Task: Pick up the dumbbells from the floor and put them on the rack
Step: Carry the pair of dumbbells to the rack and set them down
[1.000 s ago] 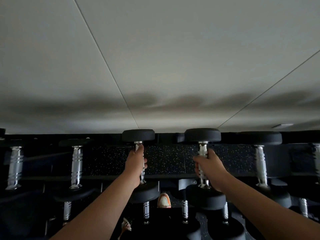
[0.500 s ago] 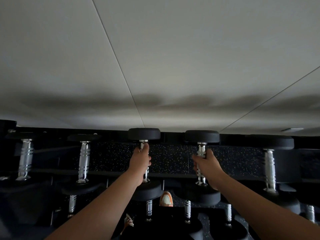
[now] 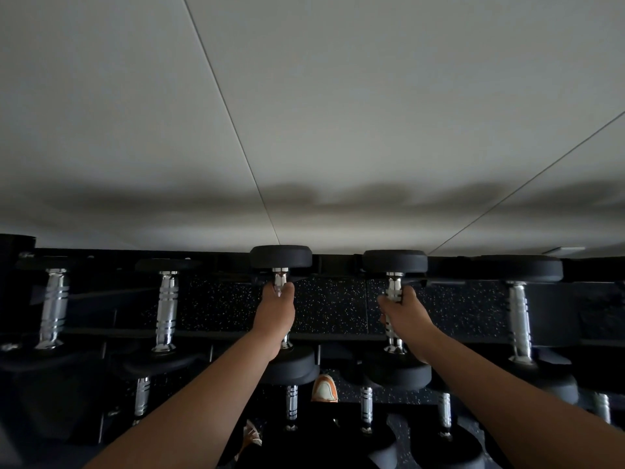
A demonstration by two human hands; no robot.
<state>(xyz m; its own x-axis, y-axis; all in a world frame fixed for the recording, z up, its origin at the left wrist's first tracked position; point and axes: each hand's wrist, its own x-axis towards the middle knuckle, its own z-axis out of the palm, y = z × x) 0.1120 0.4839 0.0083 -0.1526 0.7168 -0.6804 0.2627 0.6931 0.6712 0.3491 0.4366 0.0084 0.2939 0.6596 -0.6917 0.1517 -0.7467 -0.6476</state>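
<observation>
Hands closed on two dumbbell handles at the rack's top tier.
Left hand [image 3: 275, 311] grips left dumbbell [image 3: 281, 262], right hand [image 3: 404, 316] right dumbbell [image 3: 395, 265]; both arms are outstretched; rack [image 3: 338, 336] holds three more top-tier dumbbells.

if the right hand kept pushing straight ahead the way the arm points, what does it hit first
Probably the far black head of the dumbbell that the right hand is closed on, and past it the pale wall. How far the head stands from the wall cannot be judged here.
</observation>
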